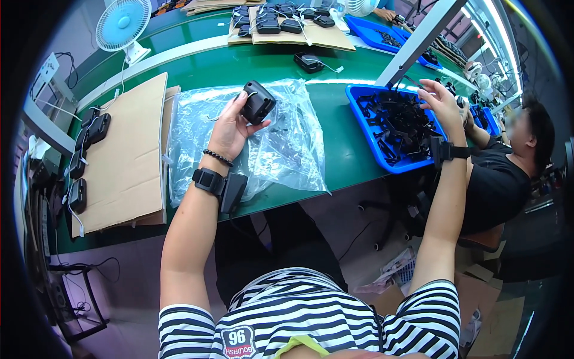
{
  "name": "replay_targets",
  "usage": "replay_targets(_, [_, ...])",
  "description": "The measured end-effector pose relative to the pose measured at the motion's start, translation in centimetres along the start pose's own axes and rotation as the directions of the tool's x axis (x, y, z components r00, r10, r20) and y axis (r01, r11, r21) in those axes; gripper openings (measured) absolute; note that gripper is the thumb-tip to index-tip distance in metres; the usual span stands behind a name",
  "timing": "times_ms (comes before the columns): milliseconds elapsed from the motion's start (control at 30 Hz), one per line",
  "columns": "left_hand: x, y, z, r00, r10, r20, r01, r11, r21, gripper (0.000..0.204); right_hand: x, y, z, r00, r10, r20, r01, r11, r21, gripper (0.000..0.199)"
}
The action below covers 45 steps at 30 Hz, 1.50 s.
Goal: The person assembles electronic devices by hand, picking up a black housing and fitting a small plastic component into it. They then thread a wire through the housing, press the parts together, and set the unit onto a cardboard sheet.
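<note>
My left hand point(230, 128) is closed round a black plastic housing point(258, 103), rounded and boxy, held above a clear plastic bag point(287, 140) on the green bench. A thin cable end shows beside that hand. At the right, my right hand point(442, 103) is raised over the far right side of a blue tray point(366, 142). Its thumb and fingers are drawn together; a small dark piece seems to be at the fingertips, too small to name. Many loose black plastic parts point(400, 128) fill the tray.
Cardboard sheets point(128, 155) lie at the left, with several black housings point(78, 194) and white-plugged cables along them. Another housing point(309, 61) lies farther back, near loaded cardboard point(329, 40). A fan point(124, 25) stands far left. A metal post point(421, 45) rises behind the tray; a co-worker point(499, 173) sits right.
</note>
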State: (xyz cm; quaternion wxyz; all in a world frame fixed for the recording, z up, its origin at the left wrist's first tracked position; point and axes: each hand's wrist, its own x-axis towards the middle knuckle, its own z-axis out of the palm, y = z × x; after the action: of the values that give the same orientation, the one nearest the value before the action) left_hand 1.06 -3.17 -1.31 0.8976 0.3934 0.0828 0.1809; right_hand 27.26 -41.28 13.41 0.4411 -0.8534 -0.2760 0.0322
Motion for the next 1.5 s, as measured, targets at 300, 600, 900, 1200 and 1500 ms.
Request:
replay_targets(300, [-0.8, 0.5, 1.1, 1.000, 0.023, -0.009, -0.022, 0.998, 0.054, 0.039, -2.1, -2.3, 9.5, 0.973, -0.169, 0.155, 0.026, 0.752, 0.659, 0.035])
replay_targets(600, [-0.5, 0.5, 0.9, 0.997, 0.079, -0.001, -0.079, 0.994, 0.078, 0.042, -2.4, -7.4, 21.9, 0.864, -0.258, 0.433, -0.173, 0.656, 0.735, 0.029])
replay_targets(900, [-0.1, 0.4, 0.8, 0.990, 0.141, -0.005, -0.140, 0.989, 0.040, 0.041, -1.7, -7.6, 26.3, 0.838, -0.217, 0.501, -0.226, 0.698, 0.680, 0.029])
replay_targets(1200, [-0.6, 0.8, 1.2, 0.992, 0.128, -0.022, -0.126, 0.990, 0.069, 0.043, -1.5, -7.0, 27.4, 0.814, -0.252, 0.524, -0.207, 0.716, 0.666, 0.030])
replay_targets(1500, [-0.4, 1.2, 0.9, 0.992, 0.112, -0.056, -0.109, 0.993, 0.048, 0.042, -1.2, -7.9, 25.1, 0.834, -0.291, 0.468, -0.068, 0.789, 0.610, 0.022])
